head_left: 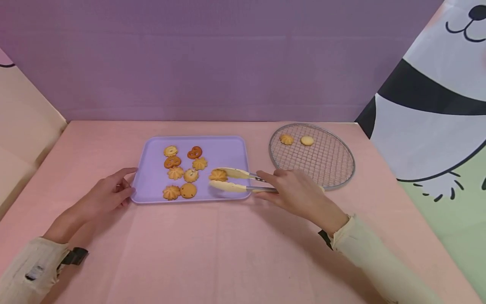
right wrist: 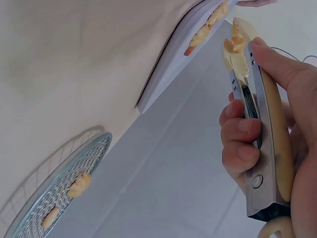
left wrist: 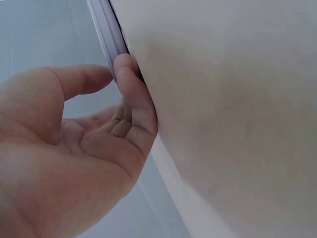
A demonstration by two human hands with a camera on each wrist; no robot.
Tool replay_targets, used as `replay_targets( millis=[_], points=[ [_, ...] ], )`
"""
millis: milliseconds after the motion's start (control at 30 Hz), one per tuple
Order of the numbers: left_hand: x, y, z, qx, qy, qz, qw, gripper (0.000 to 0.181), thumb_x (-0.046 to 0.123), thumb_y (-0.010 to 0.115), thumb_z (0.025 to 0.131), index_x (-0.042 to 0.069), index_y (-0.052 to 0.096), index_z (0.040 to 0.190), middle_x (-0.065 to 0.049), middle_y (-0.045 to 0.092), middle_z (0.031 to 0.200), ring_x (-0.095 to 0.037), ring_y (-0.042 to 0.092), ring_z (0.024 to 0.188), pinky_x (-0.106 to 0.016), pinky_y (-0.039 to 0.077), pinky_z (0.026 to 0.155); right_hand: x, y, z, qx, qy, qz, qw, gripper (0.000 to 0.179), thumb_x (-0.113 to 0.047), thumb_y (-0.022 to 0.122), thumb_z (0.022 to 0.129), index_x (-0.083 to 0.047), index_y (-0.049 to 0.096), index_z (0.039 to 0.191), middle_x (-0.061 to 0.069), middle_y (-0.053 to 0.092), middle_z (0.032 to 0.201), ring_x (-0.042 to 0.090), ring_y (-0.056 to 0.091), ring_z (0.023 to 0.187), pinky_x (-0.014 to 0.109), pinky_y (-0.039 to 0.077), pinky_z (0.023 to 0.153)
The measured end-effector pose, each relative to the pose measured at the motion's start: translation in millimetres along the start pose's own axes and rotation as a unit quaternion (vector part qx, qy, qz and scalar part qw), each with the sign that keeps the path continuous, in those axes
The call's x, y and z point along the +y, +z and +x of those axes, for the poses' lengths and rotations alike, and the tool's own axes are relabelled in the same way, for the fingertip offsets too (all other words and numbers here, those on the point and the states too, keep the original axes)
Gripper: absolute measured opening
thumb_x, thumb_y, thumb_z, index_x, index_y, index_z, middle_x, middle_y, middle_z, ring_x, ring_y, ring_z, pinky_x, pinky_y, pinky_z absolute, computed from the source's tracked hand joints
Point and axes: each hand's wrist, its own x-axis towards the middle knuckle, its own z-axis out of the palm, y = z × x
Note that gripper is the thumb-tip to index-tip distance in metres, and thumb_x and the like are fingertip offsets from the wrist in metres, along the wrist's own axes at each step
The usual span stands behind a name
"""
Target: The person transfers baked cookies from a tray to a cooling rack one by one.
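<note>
Lilac rectangular tray [head_left: 228, 152], left hand [head_left: 108, 192] pinching nine-o'clock rim: eight golden biscuits [head_left: 191, 175]. Right hand [head_left: 296, 190]: cream-tipped metal tongs [head_left: 262, 189] clasping one. Round wire rack [head_left: 330, 158], tray's three o'clock: two.

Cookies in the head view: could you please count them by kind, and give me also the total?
Ridged flower-shaped cookies: 5
Pretzel-shaped cookies: 2
Ruffled cookies with pale centres: 2
Round cookie with dark specks: 1
Plain pale round cookie: 1
Total: 11
</note>
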Motion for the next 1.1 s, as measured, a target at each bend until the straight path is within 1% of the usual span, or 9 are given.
replay_targets(
  millis=[133,400,500,567,700,833,967,1100],
  points=[
    [0.4,-0.6,0.3,-0.001,-0.005,0.003,1.0000,0.053,0.005,0.054,0.088,0.004,0.030,0.134,-0.011,0.053,0.079,-0.014,0.053,0.059,-0.025,0.047,0.051,2.2,-3.0,-4.4,0.015,-0.005,-0.001,0.9999,0.048,-0.052,0.061,0.077,-0.020,0.060,0.112,-0.005,0.053,0.063,0.006,0.039,0.044,0.020,0.029,0.038],
    [0.0,-1.2,2.1,0.000,0.000,0.002,1.0000,0.052,0.004,0.054,0.087,0.003,0.030,0.134,-0.010,0.053,0.078,-0.013,0.053,0.057,-0.025,0.047,0.050,10.9,-2.4,-14.3,0.034,-0.010,-0.004,0.9993,0.047,-0.051,0.060,0.079,-0.018,0.061,0.112,-0.003,0.058,0.066,0.006,0.044,0.048,0.020,0.032,0.039],
    [-0.5,-1.0,2.0,-0.002,-0.003,0.005,1.0000,0.052,0.006,0.054,0.088,0.003,0.030,0.134,-0.010,0.053,0.079,-0.014,0.052,0.058,-0.024,0.047,0.050,14.4,-2.7,-18.3,0.046,-0.012,-0.004,0.9989,0.047,-0.050,0.061,0.078,-0.018,0.062,0.111,-0.003,0.057,0.063,0.006,0.043,0.047,0.021,0.032,0.040],
    [-0.1,-0.9,1.6,-0.003,-0.007,0.008,0.9999,0.052,0.006,0.054,0.088,0.003,0.029,0.135,-0.010,0.053,0.079,-0.014,0.052,0.059,-0.024,0.047,0.051,16.5,-3.9,-21.1,0.051,-0.011,-0.006,0.9986,0.048,-0.051,0.062,0.077,-0.017,0.062,0.111,-0.001,0.058,0.064,0.006,0.044,0.046,0.021,0.032,0.039],
    [0.7,-0.1,1.2,0.000,-0.008,0.008,0.9999,0.052,0.006,0.053,0.088,0.003,0.030,0.134,-0.010,0.052,0.079,-0.014,0.052,0.058,-0.024,0.046,0.051,21.0,-7.7,-26.9,0.053,0.001,-0.006,0.9986,0.051,-0.053,0.061,0.076,-0.017,0.063,0.112,0.001,0.062,0.067,0.007,0.047,0.047,0.023,0.035,0.040],
    [1.4,1.2,1.6,0.003,-0.001,0.011,0.9999,0.050,0.004,0.054,0.088,0.003,0.032,0.133,-0.010,0.052,0.078,-0.014,0.053,0.058,-0.025,0.047,0.050,26.3,-10.0,-34.1,0.049,0.025,-0.008,0.9985,0.052,-0.056,0.061,0.075,-0.020,0.063,0.112,-0.001,0.062,0.067,0.007,0.049,0.048,0.023,0.035,0.040],
    [0.2,1.9,1.0,0.006,0.003,0.013,0.9999,0.050,0.005,0.054,0.087,0.003,0.032,0.132,-0.010,0.053,0.077,-0.013,0.053,0.057,-0.025,0.047,0.050,32.5,-10.8,-38.9,0.053,0.028,-0.019,0.9980,0.053,-0.057,0.060,0.075,-0.018,0.063,0.111,0.000,0.062,0.066,0.008,0.049,0.047,0.022,0.033,0.039],
    [0.1,1.4,0.3,0.008,0.003,0.013,0.9999,0.051,0.005,0.055,0.087,0.004,0.032,0.133,-0.010,0.053,0.077,-0.013,0.053,0.057,-0.025,0.047,0.050,39.5,-12.6,-41.9,0.057,0.038,-0.025,0.9974,0.054,-0.057,0.060,0.075,-0.017,0.063,0.111,0.001,0.062,0.064,0.009,0.050,0.048,0.024,0.035,0.041]
  ],
)
